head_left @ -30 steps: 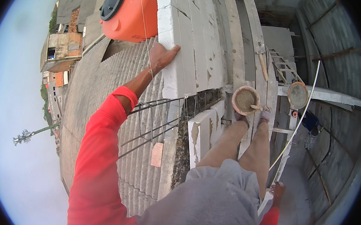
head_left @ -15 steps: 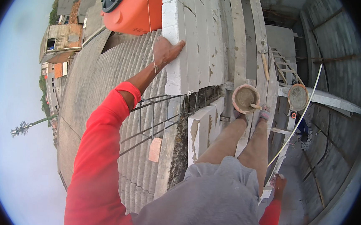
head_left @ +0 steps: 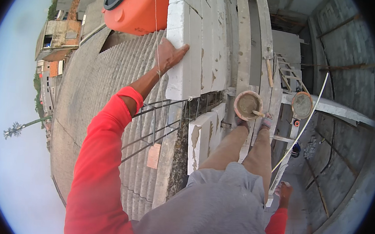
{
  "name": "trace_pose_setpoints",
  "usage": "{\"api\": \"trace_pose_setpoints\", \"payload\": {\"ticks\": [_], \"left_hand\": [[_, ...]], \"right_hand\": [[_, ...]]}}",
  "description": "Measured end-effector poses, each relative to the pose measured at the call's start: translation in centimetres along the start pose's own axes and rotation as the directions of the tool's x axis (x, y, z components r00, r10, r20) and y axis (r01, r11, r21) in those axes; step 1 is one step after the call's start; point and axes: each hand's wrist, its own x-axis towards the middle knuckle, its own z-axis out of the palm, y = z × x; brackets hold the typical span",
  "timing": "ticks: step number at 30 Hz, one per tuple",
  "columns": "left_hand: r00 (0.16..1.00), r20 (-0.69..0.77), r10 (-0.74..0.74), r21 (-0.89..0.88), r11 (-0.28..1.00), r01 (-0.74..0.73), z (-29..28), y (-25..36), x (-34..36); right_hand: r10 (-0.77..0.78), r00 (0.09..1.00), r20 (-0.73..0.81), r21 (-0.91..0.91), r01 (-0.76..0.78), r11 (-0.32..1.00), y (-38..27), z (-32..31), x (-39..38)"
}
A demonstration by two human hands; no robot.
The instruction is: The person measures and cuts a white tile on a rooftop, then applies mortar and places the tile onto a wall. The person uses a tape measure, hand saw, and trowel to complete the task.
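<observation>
My left hand (head_left: 171, 56) grips the outer corner of a white block (head_left: 178, 42) in the wall. Its thumb stretches over the block's top, while the other fingers are partly hidden at the side. A thin string (head_left: 157, 49) runs close by the wrist. Low on the right, my right hand (head_left: 284, 191) is small in view with its fingers curled; whatever they hold, if anything, cannot be made out. A long pale pole (head_left: 302, 125) slants above that hand. By my feet sits a round tub of grey mortar (head_left: 248, 105) with a trowel's wooden handle (head_left: 258, 113) sticking out.
My feet stand on narrow planks (head_left: 269, 40), where a wooden-handled tool (head_left: 269, 72) lies. Another mortar tub (head_left: 302, 105) stands right, near a ladder (head_left: 291, 72) and a deep drop. Left are rebar (head_left: 154, 121), a corrugated roof (head_left: 131, 178) and an orange tank (head_left: 138, 9).
The whole view has shifted slightly, so most things sit a little farther left. My left hand keeps its place on the block. My right hand appears slightly lower.
</observation>
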Motion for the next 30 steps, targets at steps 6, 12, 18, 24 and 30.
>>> {"api": "trace_pose_setpoints", "payload": {"ticks": [6,12,18,24,30], "left_hand": [[0.998,0.044,-0.050,0.015,0.999,0.050,0.1,-0.1,0.3],[0.997,0.058,0.045,0.072,0.996,-0.049,0.0,-0.8,1.4],[0.944,0.307,0.123,-0.156,0.985,-0.077,-2.4,-2.2,3.0],[0.949,0.272,0.158,-0.084,0.987,-0.140,-2.0,-3.2,3.7],[0.968,0.179,0.179,-0.036,0.984,-0.175,-0.6,-3.5,4.3]], "right_hand": [[-0.096,0.995,0.041,-0.041,0.097,0.994,-4.1,1.4,-0.4],[-0.258,0.963,0.075,-0.069,0.263,0.962,-7.5,1.2,-0.6],[-0.219,0.975,0.038,-0.098,0.221,0.970,-7.3,-0.7,-1.7],[-0.143,0.990,0.012,-0.108,0.143,0.984,-5.6,-1.6,-3.3],[-0.175,0.983,0.061,-0.106,0.181,0.978,-5.7,-0.8,-4.3]]}}
